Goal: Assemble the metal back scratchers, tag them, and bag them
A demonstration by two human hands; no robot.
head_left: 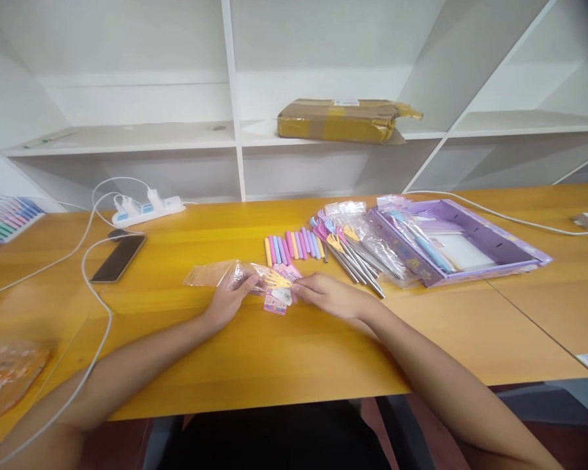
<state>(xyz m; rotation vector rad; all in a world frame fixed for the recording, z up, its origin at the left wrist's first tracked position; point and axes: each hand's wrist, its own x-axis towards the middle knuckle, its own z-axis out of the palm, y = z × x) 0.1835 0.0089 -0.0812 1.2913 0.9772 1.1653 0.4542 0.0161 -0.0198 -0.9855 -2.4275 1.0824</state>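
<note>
My left hand (228, 300) is closed on a clear plastic bag (213, 273), which stretches out to its left over the table. Between my hands is a yellow hand-shaped back scratcher head (277, 279), fingers pointing left, at the bag's end. My right hand (326, 294) pinches at its base; any rod behind it is hidden by the hand. A small pink printed card (274, 305) and a white piece (283, 296) lie just below the head. Beyond my hands sit a row of pastel handle tubes (294, 246) and several back scratchers with metal rods (357, 261).
Plastic sleeves (372, 238) lean on a purple box (509, 258) at right. A phone (120, 258), a power strip (149, 210) and loose white cables lie left. A taped cardboard parcel (338, 121) rests on the shelf. An orange package (10, 375) lies near the left edge.
</note>
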